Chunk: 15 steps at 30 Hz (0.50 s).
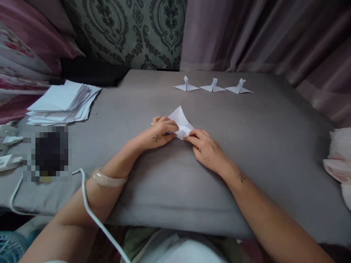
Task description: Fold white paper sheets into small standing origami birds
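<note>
A sheet of white paper [179,117], partly folded, lies on the grey cloth surface in front of me, one corner pointing away. My left hand [163,132] grips its left side, with curled fingers over the paper and the thumb near the close edge. On the right, my right hand [204,146] pinches the paper's near right edge between thumb and fingers. A small flap shows between the two hands. The fingers cover parts of the paper's left and right sides.
Three folded paper figures [213,86] stand in a row at the back. A stack of white paper [61,102] lies at the far left. A white cable [87,204] crosses over my left forearm. A blurred dark object [51,151] sits at left; pale cloth [340,160] lies at right.
</note>
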Each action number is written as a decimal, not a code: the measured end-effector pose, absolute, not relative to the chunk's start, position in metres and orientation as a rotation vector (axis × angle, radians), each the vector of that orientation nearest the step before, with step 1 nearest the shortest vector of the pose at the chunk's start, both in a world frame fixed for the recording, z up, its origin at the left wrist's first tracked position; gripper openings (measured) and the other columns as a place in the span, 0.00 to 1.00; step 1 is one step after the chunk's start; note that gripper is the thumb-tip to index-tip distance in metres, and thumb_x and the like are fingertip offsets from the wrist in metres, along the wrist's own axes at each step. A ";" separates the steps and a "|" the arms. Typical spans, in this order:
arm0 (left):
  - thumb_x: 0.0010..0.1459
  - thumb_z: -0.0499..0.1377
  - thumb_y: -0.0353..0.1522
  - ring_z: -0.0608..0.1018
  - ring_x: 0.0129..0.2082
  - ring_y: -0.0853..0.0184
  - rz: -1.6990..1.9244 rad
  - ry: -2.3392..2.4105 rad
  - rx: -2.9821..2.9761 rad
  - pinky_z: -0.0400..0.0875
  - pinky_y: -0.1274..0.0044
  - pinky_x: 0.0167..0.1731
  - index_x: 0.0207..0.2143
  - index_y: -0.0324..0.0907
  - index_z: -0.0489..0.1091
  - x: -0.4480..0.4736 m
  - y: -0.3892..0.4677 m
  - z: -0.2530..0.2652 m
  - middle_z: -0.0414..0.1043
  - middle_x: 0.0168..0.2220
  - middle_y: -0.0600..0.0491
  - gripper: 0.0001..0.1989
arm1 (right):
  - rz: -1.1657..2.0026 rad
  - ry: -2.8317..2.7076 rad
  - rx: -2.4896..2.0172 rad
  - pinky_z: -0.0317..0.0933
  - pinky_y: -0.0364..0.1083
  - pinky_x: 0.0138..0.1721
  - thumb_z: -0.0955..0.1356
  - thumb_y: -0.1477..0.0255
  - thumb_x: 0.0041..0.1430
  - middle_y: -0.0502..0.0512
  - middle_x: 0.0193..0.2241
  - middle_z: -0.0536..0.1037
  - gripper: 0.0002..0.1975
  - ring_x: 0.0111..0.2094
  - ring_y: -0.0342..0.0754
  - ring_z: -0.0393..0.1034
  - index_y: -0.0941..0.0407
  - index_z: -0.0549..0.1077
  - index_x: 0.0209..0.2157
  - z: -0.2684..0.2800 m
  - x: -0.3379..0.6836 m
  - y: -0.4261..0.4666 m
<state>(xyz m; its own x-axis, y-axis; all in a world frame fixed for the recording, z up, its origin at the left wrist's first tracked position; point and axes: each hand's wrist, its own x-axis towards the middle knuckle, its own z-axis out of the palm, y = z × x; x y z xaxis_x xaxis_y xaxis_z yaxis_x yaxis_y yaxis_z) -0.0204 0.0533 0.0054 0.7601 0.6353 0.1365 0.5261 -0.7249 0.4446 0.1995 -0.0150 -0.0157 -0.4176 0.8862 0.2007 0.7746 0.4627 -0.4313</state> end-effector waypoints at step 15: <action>0.63 0.53 0.46 0.71 0.44 0.58 0.869 1.019 2.855 0.64 0.67 0.46 0.43 0.38 0.68 -0.007 0.054 -0.011 0.70 0.43 0.43 0.19 | 0.455 -2.270 -1.268 0.63 0.52 0.52 0.60 0.84 0.56 0.55 0.49 0.72 0.25 0.48 0.51 0.64 0.50 0.75 0.49 -0.021 0.205 -0.010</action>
<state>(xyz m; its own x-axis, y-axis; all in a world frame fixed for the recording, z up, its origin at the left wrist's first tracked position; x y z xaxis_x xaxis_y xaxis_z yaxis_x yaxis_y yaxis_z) -0.0073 0.0543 -0.0114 0.6393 0.5817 0.5029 0.5882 -0.7912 0.1675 0.2049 -0.0105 -0.0215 -0.4434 0.8583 0.2583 0.6922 0.5110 -0.5097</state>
